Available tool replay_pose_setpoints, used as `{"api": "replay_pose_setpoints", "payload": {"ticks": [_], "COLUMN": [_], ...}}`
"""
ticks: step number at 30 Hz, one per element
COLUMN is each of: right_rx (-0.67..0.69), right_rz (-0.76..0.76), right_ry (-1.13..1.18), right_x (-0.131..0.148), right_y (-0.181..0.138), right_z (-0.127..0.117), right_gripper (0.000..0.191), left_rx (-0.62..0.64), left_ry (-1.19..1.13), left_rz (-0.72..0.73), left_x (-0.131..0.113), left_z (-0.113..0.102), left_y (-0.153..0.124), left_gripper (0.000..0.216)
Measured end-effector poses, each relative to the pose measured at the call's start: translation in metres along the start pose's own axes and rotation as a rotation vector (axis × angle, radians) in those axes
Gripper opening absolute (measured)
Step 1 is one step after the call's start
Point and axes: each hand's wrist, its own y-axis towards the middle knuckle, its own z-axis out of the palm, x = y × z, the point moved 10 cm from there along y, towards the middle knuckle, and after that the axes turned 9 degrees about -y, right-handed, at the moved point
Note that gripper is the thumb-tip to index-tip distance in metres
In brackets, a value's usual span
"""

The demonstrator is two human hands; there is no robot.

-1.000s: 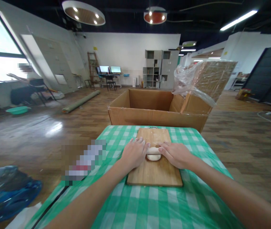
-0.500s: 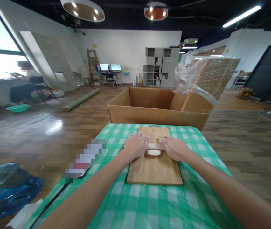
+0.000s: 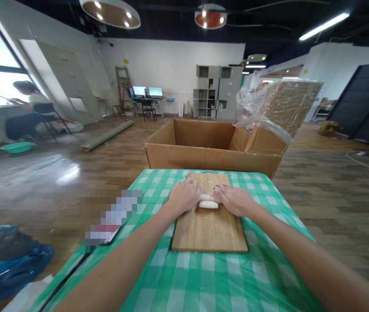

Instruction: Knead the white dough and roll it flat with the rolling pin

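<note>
A pale rolling pin (image 3: pixel 207 197) lies crosswise on a wooden cutting board (image 3: pixel 209 232). My left hand (image 3: pixel 186 195) rests over its left end, fingers pointing forward and palm on the wood. Over the right end lies my right hand (image 3: pixel 234 199), its fingers angled inward. On the near side of the pin is a white, oval piece of dough (image 3: pixel 208 204), touching or partly under it; which of these, I cannot tell. Both ends of the pin are hidden beneath my hands.
The board lies on a table with a green checked cloth (image 3: pixel 187 281). A blurred-out flat item (image 3: pixel 114 219) sits at the table's left edge. Just beyond the table stands a large open cardboard box (image 3: pixel 210 156). A dark blue plastic bag (image 3: pixel 12 264) is at lower left. A person (image 3: pixel 31 102) sits by the window.
The rolling pin and dough have shifted very slightly away from me, both hands staying on the pin. The whole view has turned a little to the right.
</note>
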Motion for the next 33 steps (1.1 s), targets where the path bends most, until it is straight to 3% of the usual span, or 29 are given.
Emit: {"api": "replay_pose_setpoints", "payload": {"ticks": [10, 18, 23, 33], "right_rx": [0.001, -0.043, -0.066, -0.081], "right_rz": [0.000, 0.088, 0.094, 0.061], "right_ry": [-0.037, 0.021, 0.046, 0.083], "right_x": [0.012, 0.021, 0.034, 0.048], "right_y": [-0.008, -0.027, -0.042, -0.060], "right_z": [-0.012, -0.025, -0.031, -0.035], "right_gripper": [0.055, 0.058, 0.058, 0.063], "left_rx": [-0.043, -0.068, -0.091, -0.089], "left_ry": [-0.009, -0.045, -0.136, -0.163], "left_rz": [-0.004, 0.006, -0.077, -0.088], "left_x": [-0.005, -0.017, -0.016, -0.020], "left_z": [-0.008, -0.015, -0.017, -0.013], "left_y": [-0.006, -0.032, -0.052, -0.068], "left_gripper": [0.029, 0.040, 0.048, 0.057]}}
